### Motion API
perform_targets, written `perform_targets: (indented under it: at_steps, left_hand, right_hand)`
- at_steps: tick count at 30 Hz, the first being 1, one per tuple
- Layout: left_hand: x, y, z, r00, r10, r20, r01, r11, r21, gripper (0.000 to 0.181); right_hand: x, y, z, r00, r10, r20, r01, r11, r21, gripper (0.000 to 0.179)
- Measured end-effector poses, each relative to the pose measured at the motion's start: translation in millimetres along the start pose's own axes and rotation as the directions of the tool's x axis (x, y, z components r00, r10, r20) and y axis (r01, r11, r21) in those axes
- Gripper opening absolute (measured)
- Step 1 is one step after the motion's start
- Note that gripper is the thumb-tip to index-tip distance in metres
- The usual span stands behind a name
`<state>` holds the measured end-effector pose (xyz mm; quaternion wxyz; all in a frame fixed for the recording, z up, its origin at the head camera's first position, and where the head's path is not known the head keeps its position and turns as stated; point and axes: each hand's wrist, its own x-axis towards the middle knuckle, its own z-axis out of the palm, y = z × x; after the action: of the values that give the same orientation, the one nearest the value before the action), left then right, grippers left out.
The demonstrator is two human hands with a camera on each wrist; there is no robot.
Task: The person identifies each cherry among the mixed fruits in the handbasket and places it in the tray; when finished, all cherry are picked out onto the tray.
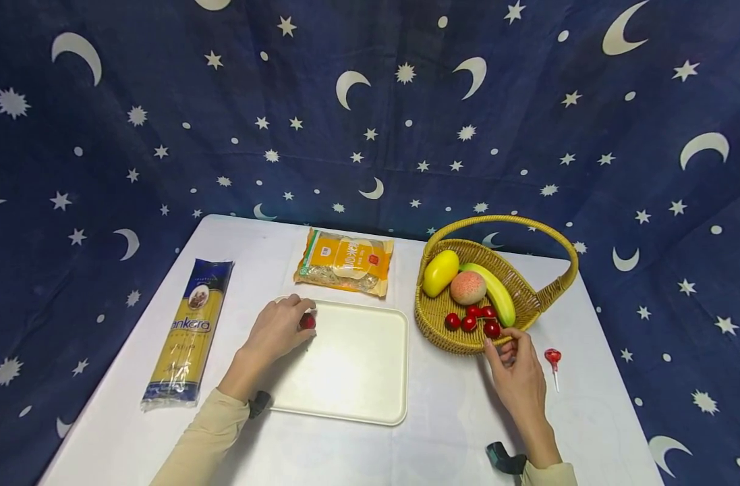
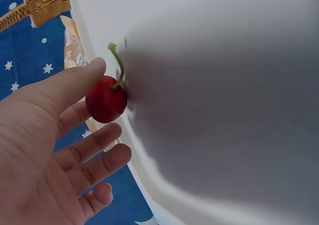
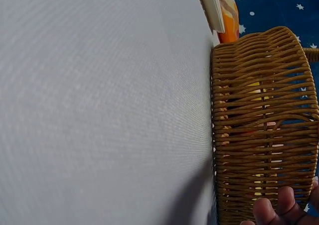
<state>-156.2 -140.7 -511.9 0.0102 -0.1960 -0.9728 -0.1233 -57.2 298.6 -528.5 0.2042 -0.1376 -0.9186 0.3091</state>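
My left hand is over the far left corner of the cream tray, pinching a red cherry between thumb and index finger. Its green stem points away from the palm, and the other fingers are spread loosely. At the near right rim of the wicker basket, my right hand grips the edge with thumb and index finger. Other fingertips show against the woven outer wall. Inside the basket, several cherries lie close to that hand, beside a peach, a banana and a yellow oval fruit.
A blue and yellow pasta packet lies left of the tray. Behind the tray is an orange and clear food packet. A red lollipop lies right of the basket, whose tall handle arches up. A dark starry cloth hangs behind the table.
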Motion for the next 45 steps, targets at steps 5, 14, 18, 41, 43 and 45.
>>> perform_targets:
  at_steps: [5,14,18,41,43,45]
  left_hand:
    - [1.8,4.0,-3.2,0.999,0.027,-0.027,-0.027,1.000,-0.010,0.059]
    - [7.5,15.5,-10.4,0.996,0.058,-0.061,-0.060,0.998,-0.022,0.063]
    - [12.6,23.1,-14.4,0.990,0.099,-0.104,-0.100,0.995,-0.011,0.060]
    - [41.2,74.1,-39.3,0.952,0.249,-0.178,-0.247,0.968,0.036,0.054]
    - [42.0,78.2,-40.6,0.950,0.251,-0.186,-0.249,0.968,0.034,0.053]
    - [43.2,82.8,-41.6,0.947,0.256,-0.193,-0.254,0.967,0.034,0.053]
  right_hand:
    - [0.0,0,0,1.000,-0.003,-0.007,0.003,1.000,0.003,0.040]
    - [-0.9,2,0,1.000,0.001,-0.009,-0.001,1.000,-0.002,0.039]
    - [-1.7,3,1,1.000,0.009,-0.012,-0.009,1.000,-0.003,0.040]
    - [-1.6,4,1,1.000,0.009,-0.017,-0.009,1.000,0.009,0.039]
    - [-1.4,4,1,1.000,0.006,-0.011,-0.006,1.000,0.014,0.039]
    - [-1.3,4,2,1.000,0.004,-0.007,-0.004,1.000,0.018,0.039]
